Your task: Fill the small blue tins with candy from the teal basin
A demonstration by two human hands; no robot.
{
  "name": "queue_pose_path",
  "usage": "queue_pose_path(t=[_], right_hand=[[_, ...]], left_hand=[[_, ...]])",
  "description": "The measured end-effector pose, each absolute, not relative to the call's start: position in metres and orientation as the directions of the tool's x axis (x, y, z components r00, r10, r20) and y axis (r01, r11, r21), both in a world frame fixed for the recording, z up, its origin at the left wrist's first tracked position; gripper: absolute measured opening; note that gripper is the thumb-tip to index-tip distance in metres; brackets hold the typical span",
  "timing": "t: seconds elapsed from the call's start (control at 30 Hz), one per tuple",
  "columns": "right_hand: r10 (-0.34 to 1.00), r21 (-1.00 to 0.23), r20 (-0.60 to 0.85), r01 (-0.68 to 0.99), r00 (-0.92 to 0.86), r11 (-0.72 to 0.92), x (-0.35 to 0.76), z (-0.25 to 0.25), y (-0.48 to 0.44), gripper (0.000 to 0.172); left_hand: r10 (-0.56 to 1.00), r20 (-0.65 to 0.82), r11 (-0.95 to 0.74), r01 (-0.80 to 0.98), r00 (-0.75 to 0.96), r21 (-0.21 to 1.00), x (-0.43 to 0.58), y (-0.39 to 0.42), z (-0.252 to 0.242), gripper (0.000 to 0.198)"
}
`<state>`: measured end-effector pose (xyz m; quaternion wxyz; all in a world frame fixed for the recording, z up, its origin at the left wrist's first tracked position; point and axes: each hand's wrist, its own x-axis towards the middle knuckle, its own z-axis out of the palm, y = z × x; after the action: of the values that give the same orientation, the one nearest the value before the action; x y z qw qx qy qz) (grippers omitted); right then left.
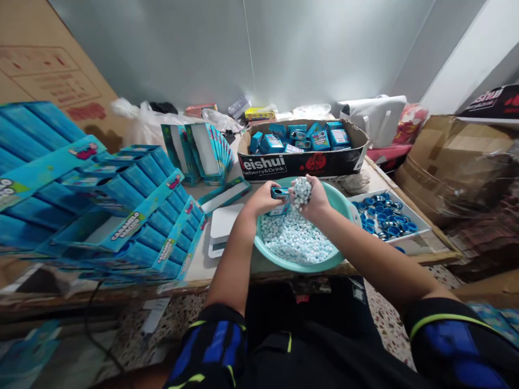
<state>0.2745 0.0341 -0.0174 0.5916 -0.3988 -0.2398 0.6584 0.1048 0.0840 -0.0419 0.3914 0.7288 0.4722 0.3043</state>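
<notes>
My left hand [263, 200] is closed around a small blue candy box [280, 192], which has a dark round opening in its top. Right beside it, my right hand [318, 199] cups a handful of small white and pale blue candies [301, 191], close to the box. Both hands are over a turquoise basin [345, 204] filled with loose candies [298, 243] of the same kind. I cannot see how full the box is.
Blue display trays [141, 216] are stacked at left. A white scale [225, 224] stands left of the basin, and a white tray [421, 224] of blue caps [393, 222] at right. Behind is a black carton [279, 166] of blue boxes [320, 140]; brown cartons [438, 162] stand far right.
</notes>
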Motion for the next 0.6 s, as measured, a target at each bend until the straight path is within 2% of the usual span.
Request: queue_pose_path(t=[0.1, 0.2, 0.37, 0.5, 0.6], right_hand=[[0.969, -0.634, -0.228, -0.770, 0.097, -0.072, 0.271, -0.007, 0.036, 0.018], [0.971, -0.592, -0.224, -0.803, 0.084, -0.067, 0.266, -0.006, 0.038, 0.018], [0.968, -0.652, -0.229, -0.755, 0.098, -0.078, 0.262, -0.014, 0.042, 0.018], [0.988, -0.699, -0.142, -0.713, 0.068, -0.051, 0.260, -0.019, 0.043, 0.031], [0.995, -0.732, -0.091, -0.680, 0.040, -0.040, 0.257, -0.020, 0.042, 0.040]], left_hand=[[0.873, 0.032, -0.282, 0.451, 0.486, 0.847, 0.105, 0.081, -0.042, 0.052], [0.804, 0.005, -0.321, 0.426, 0.595, 0.846, 0.107, 0.077, -0.040, 0.051], [0.732, 0.023, -0.386, 0.387, 0.681, 0.837, 0.109, 0.072, -0.036, 0.053], [0.719, -0.016, -0.392, 0.425, 0.694, 0.816, 0.110, 0.072, -0.038, 0.048], [0.732, -0.042, -0.395, 0.473, 0.680, 0.788, 0.108, 0.074, -0.041, 0.054]])
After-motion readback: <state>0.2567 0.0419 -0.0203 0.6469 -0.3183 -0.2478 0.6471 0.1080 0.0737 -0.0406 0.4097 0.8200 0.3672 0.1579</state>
